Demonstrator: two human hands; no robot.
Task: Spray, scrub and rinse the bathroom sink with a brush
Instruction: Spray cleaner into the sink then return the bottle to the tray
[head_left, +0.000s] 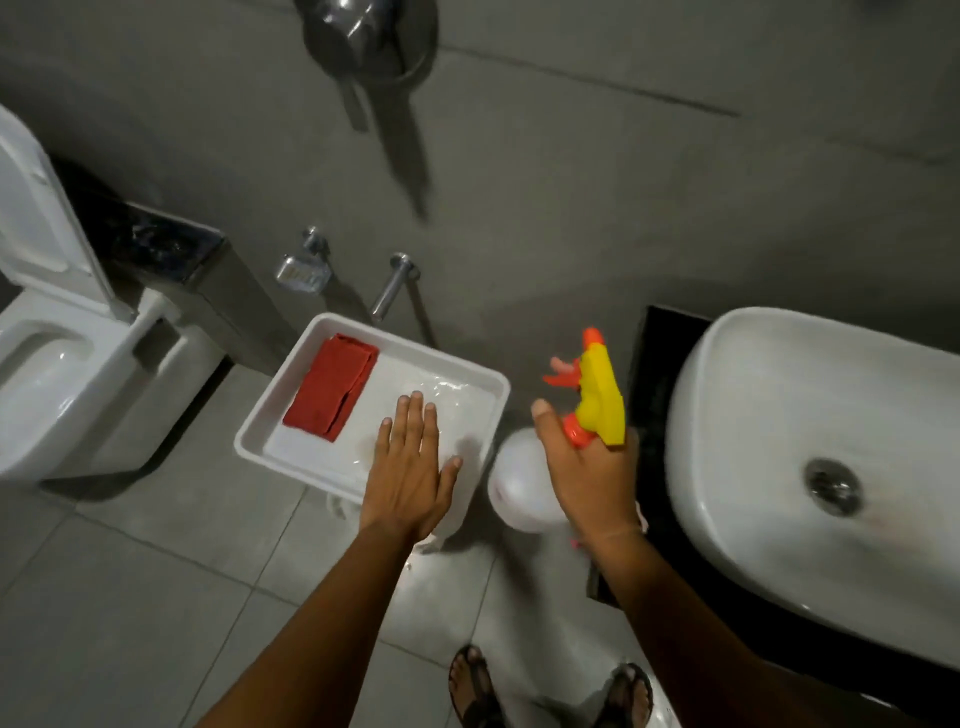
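Note:
A white oval sink (769, 415) with a metal drain (832, 486) sits on a black counter at the right. My right hand (592, 478) grips the neck of a spray bottle (597, 400) with a yellow and orange head; its white body (519, 483) hangs below the hand, left of the sink. My left hand (410, 467) is flat with fingers spread over a white tray (332, 327), holding nothing. A folded red cloth (332, 387) lies in the tray. No brush is in view.
A white toilet (62, 364) with its lid up stands at the left. A wall tap (395, 286) and a soap holder (304, 270) are behind the tray. A shower valve (363, 36) is high on the grey wall. My sandalled feet (550, 696) stand on the tiled floor.

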